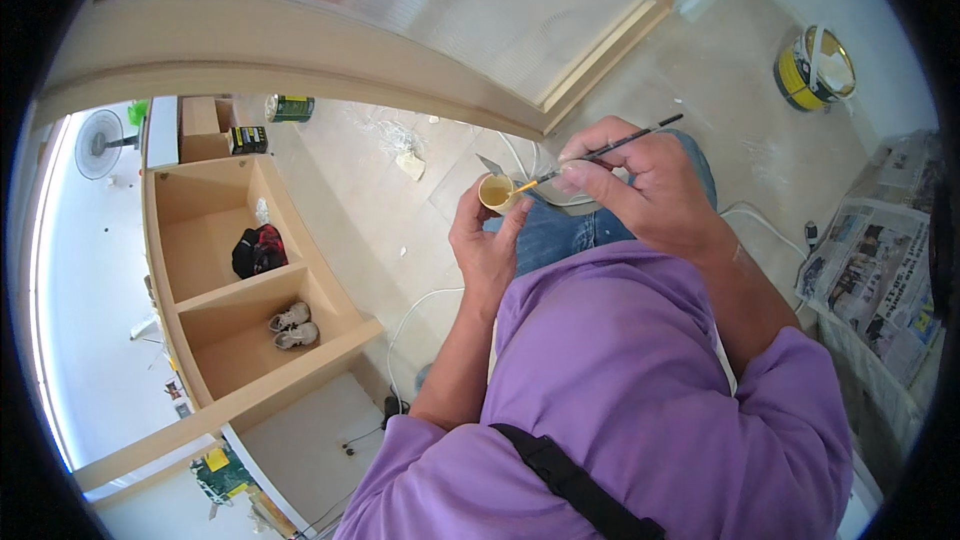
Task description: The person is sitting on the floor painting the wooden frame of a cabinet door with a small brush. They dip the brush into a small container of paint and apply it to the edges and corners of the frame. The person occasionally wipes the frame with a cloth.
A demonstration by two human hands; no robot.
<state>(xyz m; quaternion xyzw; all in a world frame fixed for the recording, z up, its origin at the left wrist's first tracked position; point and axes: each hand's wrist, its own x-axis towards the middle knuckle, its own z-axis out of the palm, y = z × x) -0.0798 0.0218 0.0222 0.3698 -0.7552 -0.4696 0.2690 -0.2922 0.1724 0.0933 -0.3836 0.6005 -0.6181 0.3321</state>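
Observation:
My left hand (487,245) is wrapped round a small pale cup (483,202) with something yellowish inside. In my right hand (650,185) is a thin paintbrush (628,142) with a dark handle, pinched between fingers and thumb. The brush slants down to the left, its yellowish tip at the cup's rim. Just beyond the cup a grey pointed blade (489,165) sticks out; I cannot tell whether my left hand holds it too. Both hands are in front of my jeans (560,236), below a wooden-framed door (430,70) with a ribbed pane.
To the left stands a wooden shelf unit (270,285) with shoes (293,326) and dark cloth (258,250) inside. Tins (290,108) and scraps (410,165) lie on the floor. A yellow-and-black bucket (800,85) is far right, newspaper (870,260) nearer. A white cable (405,325) runs across the floor.

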